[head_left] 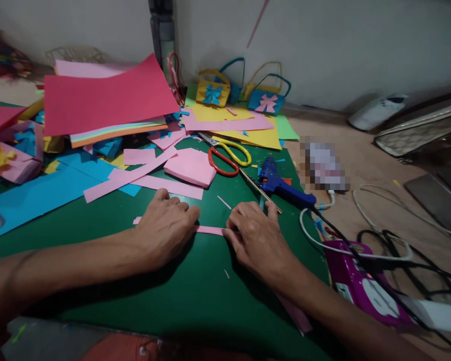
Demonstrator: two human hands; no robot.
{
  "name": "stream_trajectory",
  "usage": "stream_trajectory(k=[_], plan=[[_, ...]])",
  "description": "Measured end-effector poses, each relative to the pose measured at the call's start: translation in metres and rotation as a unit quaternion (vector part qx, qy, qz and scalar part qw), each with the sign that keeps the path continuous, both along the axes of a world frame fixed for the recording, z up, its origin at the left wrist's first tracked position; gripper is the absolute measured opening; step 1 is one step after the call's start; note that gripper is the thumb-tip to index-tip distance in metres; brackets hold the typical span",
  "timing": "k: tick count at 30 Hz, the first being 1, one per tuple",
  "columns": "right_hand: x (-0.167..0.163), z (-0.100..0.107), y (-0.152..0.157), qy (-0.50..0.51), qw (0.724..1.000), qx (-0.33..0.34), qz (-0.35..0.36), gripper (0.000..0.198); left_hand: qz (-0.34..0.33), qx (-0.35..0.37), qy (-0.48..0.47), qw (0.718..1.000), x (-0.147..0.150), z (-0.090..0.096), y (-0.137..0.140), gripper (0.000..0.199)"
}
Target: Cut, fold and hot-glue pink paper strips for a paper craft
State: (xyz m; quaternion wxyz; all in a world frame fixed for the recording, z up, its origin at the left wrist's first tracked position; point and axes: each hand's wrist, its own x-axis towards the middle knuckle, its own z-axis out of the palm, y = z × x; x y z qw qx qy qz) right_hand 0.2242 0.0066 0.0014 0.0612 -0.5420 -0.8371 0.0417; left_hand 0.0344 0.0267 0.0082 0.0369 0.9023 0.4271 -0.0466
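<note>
A narrow pink paper strip (209,230) stretches between my two hands, low over the green board (143,296). My left hand (169,225) is closed on its left part, and a short pink end sticks out past that wrist. The fingers of my right hand (253,233) pinch the strip's right part. Beyond my hands lie a folded pink paper piece (191,166) and pink strips (131,175). Scissors (225,159) with red and yellow handles rest behind them. A blue glue gun (281,184) lies beyond my right hand, beside a thin pointed stick (261,190).
Small paper bags with bows (213,93) stand by the wall. Coloured sheets (108,100) are stacked at the back left, near blue paper (41,195). To the right are a purple power strip (361,281), tangled cables (393,240) and a blurred-out device (326,165).
</note>
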Motion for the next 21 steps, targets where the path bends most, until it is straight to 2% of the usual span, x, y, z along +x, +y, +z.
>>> stream_trajectory(k=[4,9,21], plan=[[0.002,0.002,0.000,0.028,0.999,-0.017,-0.010,0.012,-0.052,0.070,-0.030,0.996,-0.004,-0.005,-0.005,0.012],[0.005,0.006,-0.002,0.039,0.998,-0.046,-0.035,0.016,-0.120,0.122,-0.037,0.985,-0.009,-0.011,-0.009,0.032],[0.018,0.010,-0.009,0.010,0.999,-0.033,-0.027,0.022,-0.146,0.100,-0.055,0.983,-0.013,-0.016,-0.006,0.039]])
